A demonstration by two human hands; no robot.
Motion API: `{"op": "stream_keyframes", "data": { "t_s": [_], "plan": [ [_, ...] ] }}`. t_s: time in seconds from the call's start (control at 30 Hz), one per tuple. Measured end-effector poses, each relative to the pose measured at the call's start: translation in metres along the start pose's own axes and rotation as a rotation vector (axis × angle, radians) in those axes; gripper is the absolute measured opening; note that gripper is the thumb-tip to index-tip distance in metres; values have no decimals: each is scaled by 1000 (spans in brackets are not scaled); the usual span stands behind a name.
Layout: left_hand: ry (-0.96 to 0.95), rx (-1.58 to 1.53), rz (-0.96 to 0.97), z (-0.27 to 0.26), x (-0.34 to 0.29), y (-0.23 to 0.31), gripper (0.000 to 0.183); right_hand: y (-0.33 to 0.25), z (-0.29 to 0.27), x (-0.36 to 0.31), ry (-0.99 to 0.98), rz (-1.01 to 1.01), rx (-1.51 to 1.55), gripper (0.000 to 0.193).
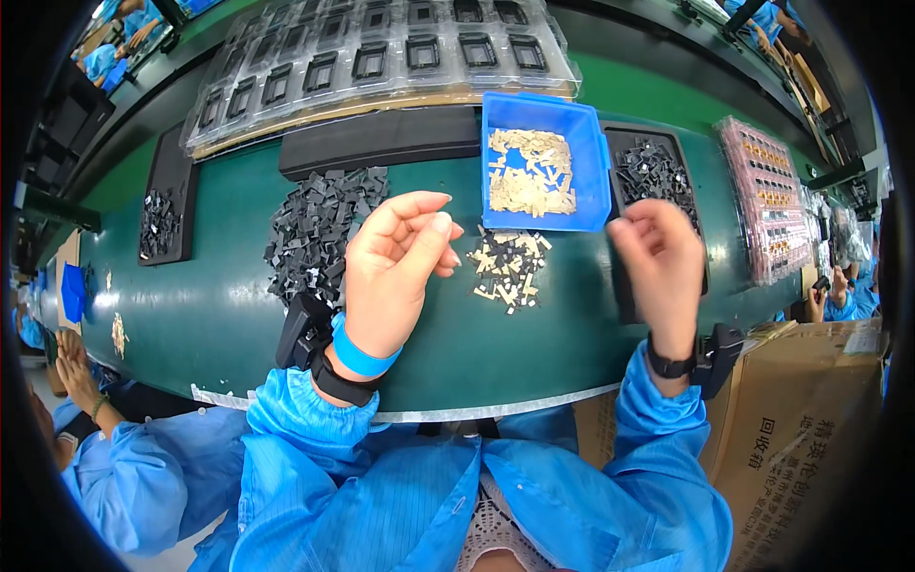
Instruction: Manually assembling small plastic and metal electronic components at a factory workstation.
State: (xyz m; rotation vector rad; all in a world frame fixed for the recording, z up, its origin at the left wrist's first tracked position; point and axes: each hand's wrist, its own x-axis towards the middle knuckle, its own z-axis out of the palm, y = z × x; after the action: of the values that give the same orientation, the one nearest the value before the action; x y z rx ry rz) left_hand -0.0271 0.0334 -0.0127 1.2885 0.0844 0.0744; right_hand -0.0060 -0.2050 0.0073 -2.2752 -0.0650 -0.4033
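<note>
Left hand [389, 262]: curled; cannot tell if pinching
Right hand [662, 262]: same
Small pieces [510, 262]: probably being picked
Next: likely fine pinch

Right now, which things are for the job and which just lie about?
Probably for the job, near the left hand and right hand:
pile of dark pieces
small mixed pile
blue bin
right black tray

Probably lying about, farther off:
clear trays
left black tray

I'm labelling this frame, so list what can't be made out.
Head view:
Whether the right hand holds anything: hidden by its curl.
Part of the right black tray: behind that hand.
Part of the dark pile: behind the left hand.
Cream pieces in blue bin: too small to count.
</note>
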Motion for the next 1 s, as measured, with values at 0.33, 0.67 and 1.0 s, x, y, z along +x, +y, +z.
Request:
{"op": "stream_keyframes", "data": {
  "t_s": [0.33, 0.67, 1.0],
  "plan": [
    [29, -35, 8, 0, 3, 0, 19, -40, 61, -22, -669, -340, -134, 14],
    [8, -10, -59, -1, 3, -1, 21, -38, 69, -21, -717, -361, -198, 13],
    [-229, 167, -359, -2, 5, 4, 16, -25, 54, -2, -751, -227, 393, 12]
  ]
}}
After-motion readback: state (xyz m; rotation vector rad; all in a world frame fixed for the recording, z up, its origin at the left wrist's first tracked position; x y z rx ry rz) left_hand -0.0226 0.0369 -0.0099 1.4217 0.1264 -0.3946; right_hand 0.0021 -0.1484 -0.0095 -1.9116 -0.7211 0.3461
